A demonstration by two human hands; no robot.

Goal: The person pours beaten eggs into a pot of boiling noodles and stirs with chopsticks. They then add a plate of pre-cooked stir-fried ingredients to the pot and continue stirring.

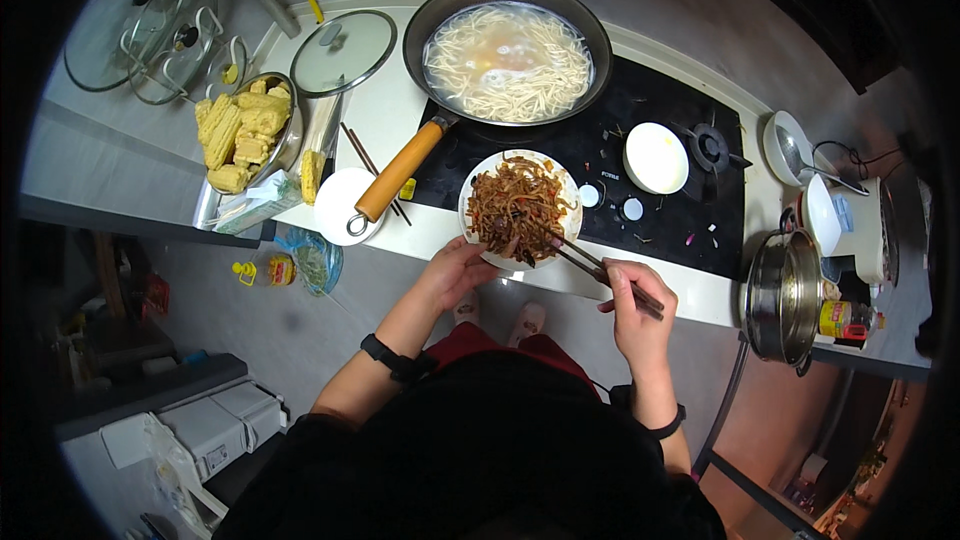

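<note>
My left hand (455, 274) holds the near-left rim of a white plate (574, 223), fingers under it and thumb along the edge. Stir-fried shreds (517, 206) with red bits are heaped on this plate. In my right hand (639, 304) is a pair of dark chopsticks (581, 259), their tips in the near-right side of the heap. Beyond the plate, a wide pan (600, 45) on the cooktop holds noodles (525, 101) in cloudy, bubbling liquid. Its wooden handle (401, 169) points toward me at the left, over a small white plate (337, 210).
A metal bowl of corn pieces (244, 127) and a glass lid (341, 52) sit left. On the black cooktop (697, 232) stands a white bowl (656, 157). A steel pot (784, 296) and an oil bottle (844, 319) are at right. More chopsticks (364, 154) lie by the small plate.
</note>
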